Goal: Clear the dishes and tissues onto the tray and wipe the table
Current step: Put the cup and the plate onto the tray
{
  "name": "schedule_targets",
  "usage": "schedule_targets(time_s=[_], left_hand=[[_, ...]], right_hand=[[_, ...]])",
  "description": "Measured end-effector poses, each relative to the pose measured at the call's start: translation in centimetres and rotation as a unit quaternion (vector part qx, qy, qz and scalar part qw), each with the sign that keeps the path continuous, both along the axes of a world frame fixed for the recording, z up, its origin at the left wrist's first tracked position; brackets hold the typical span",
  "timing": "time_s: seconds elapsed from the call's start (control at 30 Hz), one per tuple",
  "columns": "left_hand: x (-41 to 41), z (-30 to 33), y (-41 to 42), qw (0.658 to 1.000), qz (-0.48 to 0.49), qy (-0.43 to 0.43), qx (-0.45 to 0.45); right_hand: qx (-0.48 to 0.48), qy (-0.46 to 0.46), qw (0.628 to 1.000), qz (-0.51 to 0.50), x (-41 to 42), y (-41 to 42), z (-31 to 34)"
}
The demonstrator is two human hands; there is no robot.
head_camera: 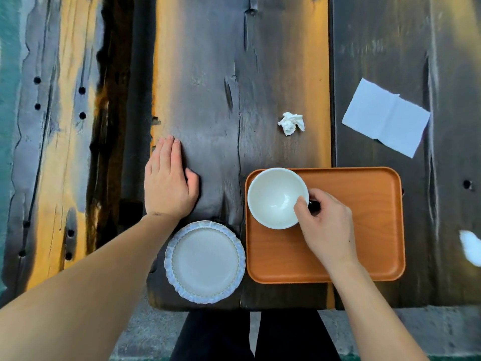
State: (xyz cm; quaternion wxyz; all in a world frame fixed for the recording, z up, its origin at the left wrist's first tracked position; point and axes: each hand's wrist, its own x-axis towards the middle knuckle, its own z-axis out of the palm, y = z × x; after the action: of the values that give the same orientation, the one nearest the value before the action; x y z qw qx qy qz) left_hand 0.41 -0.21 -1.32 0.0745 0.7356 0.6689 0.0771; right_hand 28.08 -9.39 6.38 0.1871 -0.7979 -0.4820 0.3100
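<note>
An orange tray lies on the dark wooden table near its front edge. A white cup sits over the tray's far left corner, and my right hand grips it at its dark handle, thumb on the rim. A white plate with a scalloped bluish rim rests on the table just left of the tray. My left hand lies flat on the table above the plate, fingers straight. A crumpled tissue lies beyond the tray. A flat, unfolded white tissue lies at the far right.
Another white scrap shows at the right edge of the view, right of the tray. The table's left part has a rough, cracked edge with holes. My legs in dark trousers are below the front edge.
</note>
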Motion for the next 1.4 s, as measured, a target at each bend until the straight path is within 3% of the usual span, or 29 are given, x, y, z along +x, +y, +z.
schedule_targets(time_s=[1.17, 1.23, 1.33, 1.4], left_hand=[[0.1, 0.3, -0.1, 1.000, 0.007, -0.007, -0.001], [0.1, 0.3, -0.1, 1.000, 0.006, -0.006, -0.003], [0.2, 0.4, 0.0, 1.000, 0.007, -0.006, -0.002], [0.2, 0.4, -0.1, 1.000, 0.007, -0.007, -0.006]], right_hand=[[0.022, -0.003, 0.999, 0.030, -1.3, 2.6, 0.1], [0.027, 0.012, 1.000, -0.008, -1.5, 1.9, 0.4], [0.054, 0.082, 0.982, -0.164, -2.2, -0.7, 0.8], [0.042, 0.091, 0.971, -0.217, -3.5, -3.5, 0.7]])
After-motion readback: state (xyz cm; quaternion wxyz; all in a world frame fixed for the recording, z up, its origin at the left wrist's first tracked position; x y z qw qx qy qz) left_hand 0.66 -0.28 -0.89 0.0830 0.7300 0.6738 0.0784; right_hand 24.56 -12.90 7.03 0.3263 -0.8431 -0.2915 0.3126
